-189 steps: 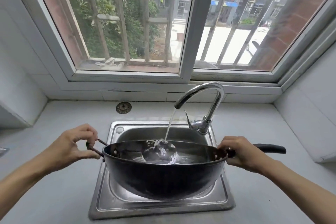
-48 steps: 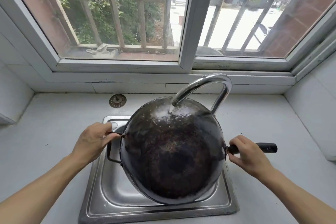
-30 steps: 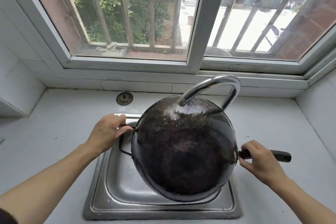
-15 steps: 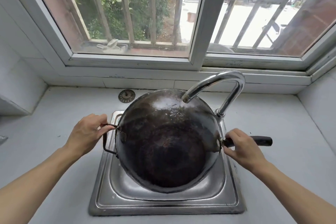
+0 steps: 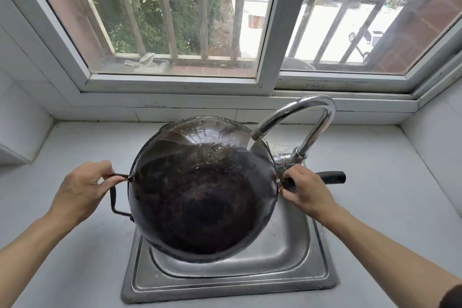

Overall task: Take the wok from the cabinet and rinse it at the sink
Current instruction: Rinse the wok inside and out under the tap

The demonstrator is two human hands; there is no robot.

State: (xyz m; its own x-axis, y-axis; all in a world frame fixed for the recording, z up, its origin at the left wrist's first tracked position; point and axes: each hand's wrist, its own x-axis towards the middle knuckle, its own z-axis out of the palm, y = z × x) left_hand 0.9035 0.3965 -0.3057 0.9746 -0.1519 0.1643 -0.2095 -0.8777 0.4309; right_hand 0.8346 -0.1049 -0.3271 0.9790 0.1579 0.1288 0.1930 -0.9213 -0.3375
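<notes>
Grey worktop (image 5: 62,245) lies under a big window (image 5: 270,32). I hold the wok (image 5: 202,192) bottom-up over the sink (image 5: 287,280). My left hand (image 5: 82,190) fingers pinch its wire loop (image 5: 113,197); my right hand (image 5: 307,190) fingers curl round its black handle (image 5: 333,178).

The wok (image 5: 200,195) is dark metal, its underside rough and crusted, wet and glossy near the top. Its long handle (image 5: 333,177) looks like matt black plastic. The faucet (image 5: 312,117) is polished chrome; the sink (image 5: 287,265) is dull, brushed steel. The countertop (image 5: 375,195) is smooth, matt and pale grey.
</notes>
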